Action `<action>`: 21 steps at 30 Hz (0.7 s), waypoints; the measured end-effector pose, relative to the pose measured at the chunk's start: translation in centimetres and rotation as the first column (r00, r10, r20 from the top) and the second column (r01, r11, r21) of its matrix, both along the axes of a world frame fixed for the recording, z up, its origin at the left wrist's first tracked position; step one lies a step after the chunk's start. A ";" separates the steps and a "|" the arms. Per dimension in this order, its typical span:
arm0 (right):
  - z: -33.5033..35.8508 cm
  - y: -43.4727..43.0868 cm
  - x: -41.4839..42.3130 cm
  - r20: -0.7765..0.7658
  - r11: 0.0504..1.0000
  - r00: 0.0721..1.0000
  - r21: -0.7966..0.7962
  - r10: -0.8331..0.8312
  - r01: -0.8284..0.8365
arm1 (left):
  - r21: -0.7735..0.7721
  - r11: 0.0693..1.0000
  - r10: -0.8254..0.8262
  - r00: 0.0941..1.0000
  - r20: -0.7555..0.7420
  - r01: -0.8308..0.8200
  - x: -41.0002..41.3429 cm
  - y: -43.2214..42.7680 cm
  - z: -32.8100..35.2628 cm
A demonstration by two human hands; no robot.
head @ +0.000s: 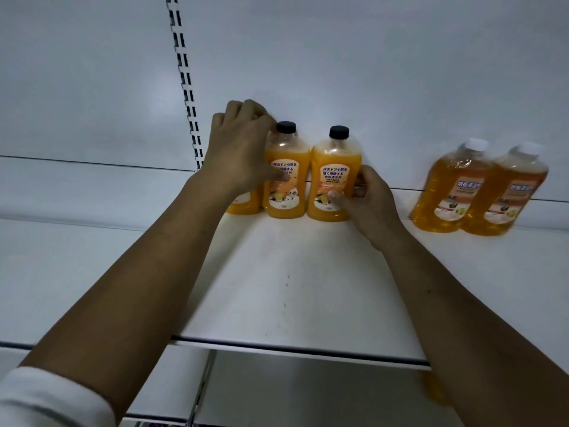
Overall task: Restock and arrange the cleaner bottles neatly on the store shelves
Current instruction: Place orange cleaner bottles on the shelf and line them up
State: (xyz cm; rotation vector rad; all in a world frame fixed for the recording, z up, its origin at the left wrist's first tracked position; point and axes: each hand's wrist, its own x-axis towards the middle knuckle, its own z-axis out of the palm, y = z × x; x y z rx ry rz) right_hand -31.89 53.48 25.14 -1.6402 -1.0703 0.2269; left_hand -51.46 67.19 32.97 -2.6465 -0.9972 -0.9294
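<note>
Three opaque orange cleaner bottles stand upright at the back of the white shelf [292,291]. My left hand [243,149] wraps the middle black-capped bottle [288,174], thumb on its label; the leftmost bottle [243,203] is mostly hidden behind that hand. My right hand [368,198] grips the lower right side of the right black-capped bottle [332,177]. The two capped bottles stand side by side, almost touching. Further right, two clear amber bottles with white caps [452,186] [508,195] stand together against the back wall.
A slotted metal upright [184,84] runs down the white back panel just left of the bottles. A neighbouring shelf [77,257] lies to the left. Under the front edge [301,349] a lower shelf shows, with something orange [434,389] partly hidden by my right arm.
</note>
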 end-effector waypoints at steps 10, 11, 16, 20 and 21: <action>-0.6 0.5 0.3 -0.015 0.998 1.000 0.059 -0.021 0.022 | -0.201 0.979 0.087 0.951 0.296 -0.027 -3.7 1.4 -1.5; -0.7 0.6 0.3 -0.020 0.998 1.000 0.051 -0.019 0.020 | -0.282 0.959 0.099 0.936 0.339 0.001 -3.8 1.6 -2.2; -0.9 0.8 -0.1 -0.022 0.998 0.999 0.054 -0.029 0.030 | -0.419 0.902 0.086 0.910 0.406 0.101 -3.3 2.2 -5.2; -1.1 1.1 0.0 -0.016 0.997 0.999 0.057 -0.042 0.043 | -0.398 0.916 0.120 0.914 0.387 0.048 -2.9 2.9 -5.9; -1.1 1.1 0.0 -0.013 0.997 0.999 0.056 -0.045 0.046 | -0.396 0.917 0.121 0.914 0.386 0.046 -2.8 3.0 -5.9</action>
